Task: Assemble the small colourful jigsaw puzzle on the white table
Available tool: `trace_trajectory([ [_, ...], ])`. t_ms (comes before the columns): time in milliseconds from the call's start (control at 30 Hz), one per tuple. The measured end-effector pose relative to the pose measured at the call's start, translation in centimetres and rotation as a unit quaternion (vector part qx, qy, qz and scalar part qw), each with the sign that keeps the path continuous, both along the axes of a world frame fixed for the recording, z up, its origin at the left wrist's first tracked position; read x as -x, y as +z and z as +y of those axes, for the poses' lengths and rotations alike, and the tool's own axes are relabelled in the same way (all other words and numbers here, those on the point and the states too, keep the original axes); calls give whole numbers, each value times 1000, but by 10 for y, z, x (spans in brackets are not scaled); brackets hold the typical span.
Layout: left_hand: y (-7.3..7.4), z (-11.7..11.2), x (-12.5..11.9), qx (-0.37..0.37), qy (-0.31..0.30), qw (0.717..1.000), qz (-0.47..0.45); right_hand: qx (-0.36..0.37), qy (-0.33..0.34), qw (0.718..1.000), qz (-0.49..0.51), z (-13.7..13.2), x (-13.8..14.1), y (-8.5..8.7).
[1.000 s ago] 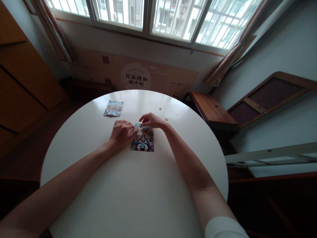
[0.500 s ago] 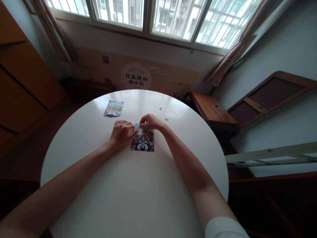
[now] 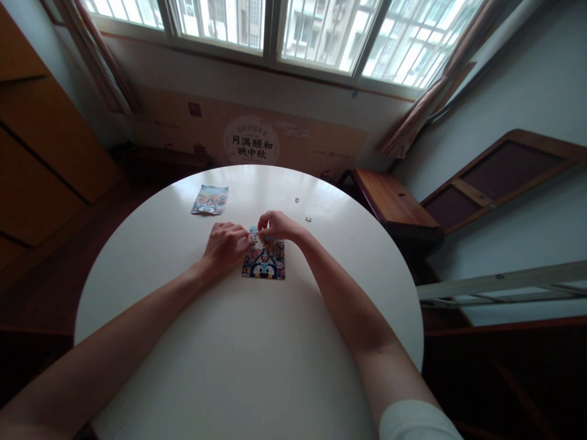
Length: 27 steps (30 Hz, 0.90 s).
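Note:
A colourful jigsaw puzzle (image 3: 263, 269) lies on the white table, with a blue cartoon dog face along its near edge. Some pale gap shows in its upper left part. My left hand (image 3: 227, 244) rests at the puzzle's left side, fingers stretched out and fingertips touching its edge. Over the far part of the puzzle, my right hand (image 3: 276, 225) has thumb and fingers pinched together, apparently on a puzzle piece that the fingers mostly hide. Two loose puzzle pieces lie beyond it on the right, one farther (image 3: 297, 200) and one nearer (image 3: 308, 219).
A printed sheet or packet (image 3: 210, 200) with a similar picture lies at the table's far left. The round white table (image 3: 220, 366) has its curved far edge near the wall. A wooden stool or bench (image 3: 394, 198) stands beyond the table on the right.
My right hand has shifted very slightly left and toward me over the puzzle's gap. The left hand stays on the puzzle's edge.

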<state>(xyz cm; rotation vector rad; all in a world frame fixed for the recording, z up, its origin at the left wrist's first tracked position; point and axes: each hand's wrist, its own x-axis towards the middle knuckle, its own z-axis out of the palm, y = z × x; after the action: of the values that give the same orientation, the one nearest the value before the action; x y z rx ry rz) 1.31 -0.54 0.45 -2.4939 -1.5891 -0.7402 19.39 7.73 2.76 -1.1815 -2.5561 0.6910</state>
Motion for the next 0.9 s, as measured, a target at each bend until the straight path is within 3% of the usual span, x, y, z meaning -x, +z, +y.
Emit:
trace_trajectory([
  [667,0,0,0,5,-2,1000,-1,-28,17,999,14,1,-1,-3],
  [900,-1,0,1,15,-5,1000,-4,-3,4,999,42,5,-5,1],
])
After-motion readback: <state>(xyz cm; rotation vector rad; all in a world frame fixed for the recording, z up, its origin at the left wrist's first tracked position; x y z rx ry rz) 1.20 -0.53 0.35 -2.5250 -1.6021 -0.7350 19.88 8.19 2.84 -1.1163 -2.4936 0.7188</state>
